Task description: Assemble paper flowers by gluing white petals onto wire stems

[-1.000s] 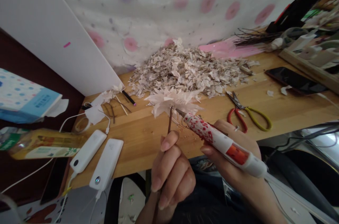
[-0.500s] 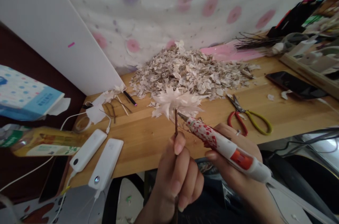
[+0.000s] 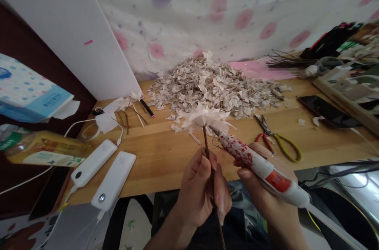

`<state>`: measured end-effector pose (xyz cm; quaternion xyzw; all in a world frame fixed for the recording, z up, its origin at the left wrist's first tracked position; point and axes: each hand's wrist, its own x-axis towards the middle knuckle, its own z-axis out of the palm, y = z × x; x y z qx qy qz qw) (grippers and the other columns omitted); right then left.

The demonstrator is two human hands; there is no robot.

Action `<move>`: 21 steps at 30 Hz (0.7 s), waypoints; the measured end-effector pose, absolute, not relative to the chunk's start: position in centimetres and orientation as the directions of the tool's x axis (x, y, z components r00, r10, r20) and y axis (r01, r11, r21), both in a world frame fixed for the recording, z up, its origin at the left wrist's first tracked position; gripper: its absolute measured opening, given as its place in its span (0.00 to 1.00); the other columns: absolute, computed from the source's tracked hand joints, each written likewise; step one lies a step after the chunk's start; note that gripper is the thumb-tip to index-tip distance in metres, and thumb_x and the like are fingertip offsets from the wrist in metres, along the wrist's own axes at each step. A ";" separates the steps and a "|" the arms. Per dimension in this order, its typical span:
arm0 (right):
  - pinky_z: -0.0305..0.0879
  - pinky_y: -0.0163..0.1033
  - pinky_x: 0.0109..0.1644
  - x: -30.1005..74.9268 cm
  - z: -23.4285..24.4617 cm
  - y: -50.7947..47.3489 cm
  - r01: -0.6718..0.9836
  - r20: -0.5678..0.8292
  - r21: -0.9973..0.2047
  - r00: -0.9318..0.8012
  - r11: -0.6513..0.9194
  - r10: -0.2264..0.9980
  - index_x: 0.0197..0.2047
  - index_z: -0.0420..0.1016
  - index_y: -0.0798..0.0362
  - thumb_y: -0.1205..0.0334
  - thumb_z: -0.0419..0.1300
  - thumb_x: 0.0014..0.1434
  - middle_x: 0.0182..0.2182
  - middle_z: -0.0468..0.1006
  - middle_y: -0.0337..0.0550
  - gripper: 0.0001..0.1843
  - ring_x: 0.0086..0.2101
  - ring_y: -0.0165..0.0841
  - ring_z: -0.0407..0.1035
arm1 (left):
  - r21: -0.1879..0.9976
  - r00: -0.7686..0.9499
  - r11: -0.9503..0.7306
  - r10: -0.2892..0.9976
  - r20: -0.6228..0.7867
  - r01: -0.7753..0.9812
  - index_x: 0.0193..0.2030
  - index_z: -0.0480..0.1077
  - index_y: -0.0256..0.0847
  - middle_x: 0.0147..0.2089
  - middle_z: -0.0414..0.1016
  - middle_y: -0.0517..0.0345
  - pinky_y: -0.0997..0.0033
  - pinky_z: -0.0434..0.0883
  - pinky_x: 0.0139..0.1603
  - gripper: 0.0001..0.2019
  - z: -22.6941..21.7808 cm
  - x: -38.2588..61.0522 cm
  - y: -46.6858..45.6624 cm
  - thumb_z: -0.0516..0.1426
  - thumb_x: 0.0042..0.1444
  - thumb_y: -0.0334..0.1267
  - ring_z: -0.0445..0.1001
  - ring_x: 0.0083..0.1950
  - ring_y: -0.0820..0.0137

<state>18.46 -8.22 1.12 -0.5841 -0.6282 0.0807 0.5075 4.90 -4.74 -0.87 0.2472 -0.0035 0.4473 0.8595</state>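
Between the thumb and fingers of my left hand [image 3: 203, 189] is a thin brown twig [image 3: 205, 139], tilted slightly with its lower end toward me. A white, many-petalled flower [image 3: 204, 118] sits on the twig's top end. My right hand [image 3: 263, 187] is wrapped round a hot glue gun [image 3: 260, 165], white with a red-speckled front. Its metal nozzle points at the underside of the flower, close beside the twig; whether it touches cannot be made out. A clear glue stick [image 3: 334, 222] extends from the gun's rear end.
Behind the flower lies a large heap of pale dried petals [image 3: 204, 84]. Pliers [image 3: 272, 135] and a phone [image 3: 328, 112] lie to the right. Two white power banks [image 3: 114, 181], a drink bottle [image 3: 47, 147] and a black pen [image 3: 147, 108] are on the left.
My left fingers have shifted their grip and turned the twig, so its lower end now slants right. The flower has tilted, and the glue gun stays close beneath it. The camera view has shifted slightly.
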 end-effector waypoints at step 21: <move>0.60 0.36 0.27 18.3 1.1 -7.8 0.752 0.586 -0.578 0.113 0.316 0.802 0.32 0.66 0.50 0.54 0.55 0.70 0.25 0.67 0.34 0.15 0.23 0.30 0.65 | 0.571 0.560 0.403 0.819 0.125 -0.716 0.38 0.64 0.42 0.16 0.66 0.71 0.86 0.61 0.12 0.14 -2.0 4.7 -4.9 0.47 0.73 0.47 0.53 0.11 0.81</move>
